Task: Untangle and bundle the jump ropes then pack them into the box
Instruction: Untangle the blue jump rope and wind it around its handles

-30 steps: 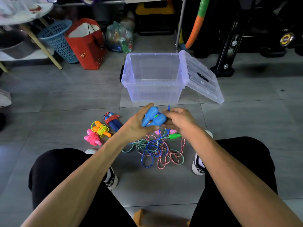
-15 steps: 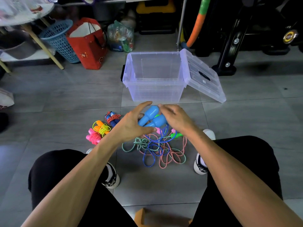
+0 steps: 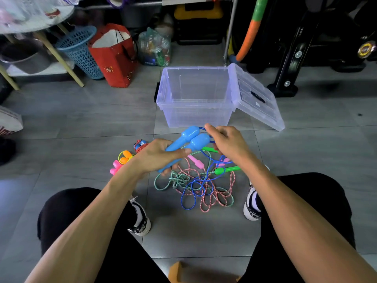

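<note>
Your left hand [image 3: 157,155] gripped both blue handles [image 3: 188,139] side by side, their long axes slanting up and to the right, bulbous ends pointing toward your right hand [image 3: 226,144]. That hand, fingers curled, pinched the blue cord [image 3: 206,160] just beside the handle tips. From there the cord dropped into the tangle of ropes [image 3: 195,186] on the floor between your feet, crossed with the pink-striped and green ones, so the slack to draw in lay below and nearer you. Three bundled ropes [image 3: 126,158] sat left of your left hand. The clear box [image 3: 195,97] stood open and empty just beyond your hands.
</note>
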Demonstrator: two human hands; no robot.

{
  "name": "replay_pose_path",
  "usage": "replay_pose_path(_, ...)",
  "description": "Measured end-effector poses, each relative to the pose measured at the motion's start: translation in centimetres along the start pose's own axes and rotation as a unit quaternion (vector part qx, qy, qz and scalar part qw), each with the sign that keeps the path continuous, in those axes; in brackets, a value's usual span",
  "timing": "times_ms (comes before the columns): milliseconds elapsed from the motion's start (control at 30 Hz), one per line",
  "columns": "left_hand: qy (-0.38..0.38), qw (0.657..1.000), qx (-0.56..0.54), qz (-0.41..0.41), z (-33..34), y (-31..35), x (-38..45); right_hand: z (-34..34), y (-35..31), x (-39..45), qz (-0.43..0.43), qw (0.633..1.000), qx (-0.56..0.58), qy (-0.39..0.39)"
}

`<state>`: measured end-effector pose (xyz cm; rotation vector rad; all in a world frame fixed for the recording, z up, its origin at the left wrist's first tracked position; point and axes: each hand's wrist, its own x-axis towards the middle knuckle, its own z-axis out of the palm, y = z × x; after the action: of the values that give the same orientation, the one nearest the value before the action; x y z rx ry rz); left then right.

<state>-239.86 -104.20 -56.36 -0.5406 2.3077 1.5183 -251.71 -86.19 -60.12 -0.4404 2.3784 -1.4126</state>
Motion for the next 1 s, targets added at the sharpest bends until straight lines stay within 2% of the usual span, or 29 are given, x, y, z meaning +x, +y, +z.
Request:
replay_pose_path(133, 0.011, 0.992, -0.121, -0.042, 0.0, -0.4, 0.1, -0.4, 0.7, 0.3, 0.035, 0.999, -0.009, -0.034)
replay_pose_path(267, 0.030, 0.971, -0.220, -0.091, -0.4, -0.1, 0.4, -0.4, 1.6, 0.2, 0.010, 0.998, 0.007, -0.058)
replay_pose_path(367, 0.035, 0.958, -0.263, -0.106, -0.8, -0.2, 0.5, -0.8, 1.7, 0.1, -0.002, 0.999, 0.000, -0.054)
replay_pose_path(500, 0.046, 0.947, -0.290, -0.127, -0.4, -0.1, 0.6, -1.1, 1.7, -0.2, -0.045, 0.993, -0.110, -0.019)
replay_pose_path(600, 0.047, 0.943, -0.297, -0.144, -0.1, -0.4, 1.1, -1.0, 1.7, -0.5, -0.053, 0.990, -0.131, -0.009)
replay_pose_path(733, 0.074, 0.939, -0.295, -0.159, -0.1, -0.5, 1.6, -1.2, 1.2, -0.5, 0.015, 0.999, -0.020, 0.028)
replay_pose_path(800, 0.103, 0.932, -0.305, -0.164, -0.4, -0.6, 2.0, -1.8, 1.2, -0.3, 0.059, 0.997, -0.012, 0.043)
replay_pose_path(933, 0.178, 0.917, -0.316, -0.167, -1.2, -1.3, 2.7, -2.3, 2.4, -0.7, 0.107, 0.975, -0.193, 0.032)
replay_pose_path(1000, 0.172, 0.927, -0.290, -0.163, -1.1, -1.2, 2.6, -2.2, 3.0, -0.9, 0.115, 0.949, -0.294, 0.003)
